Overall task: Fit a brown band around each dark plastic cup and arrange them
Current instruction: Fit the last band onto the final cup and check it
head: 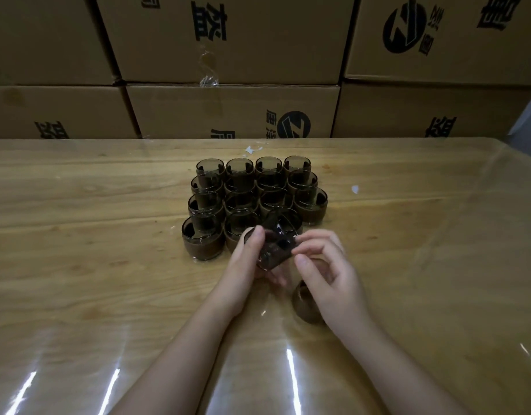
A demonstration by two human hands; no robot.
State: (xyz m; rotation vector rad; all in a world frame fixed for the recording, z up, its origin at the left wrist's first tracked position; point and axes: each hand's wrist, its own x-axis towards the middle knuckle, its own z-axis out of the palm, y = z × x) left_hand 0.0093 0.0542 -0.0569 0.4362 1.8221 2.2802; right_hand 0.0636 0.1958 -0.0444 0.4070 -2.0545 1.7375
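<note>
Just in front of grid [252, 190], above counter [108, 235]: cup [277, 247] held tilted, seemingly bare. Band [304, 307] on counter under right hand [327, 274]. Banding step, looks not yet started. Next, likely: pick up band, slide over cup base, seat straight, then fill open front-right slot. Left hand [246, 265] grip: fingers curled round cup wall. Right grip: thumb and forefinger nearly together at cup edge; pinching or only touching, cannot tell.

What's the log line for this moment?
left hand: holds dark plastic cup; right hand: pinches its edge; banded cups: in grid
</note>
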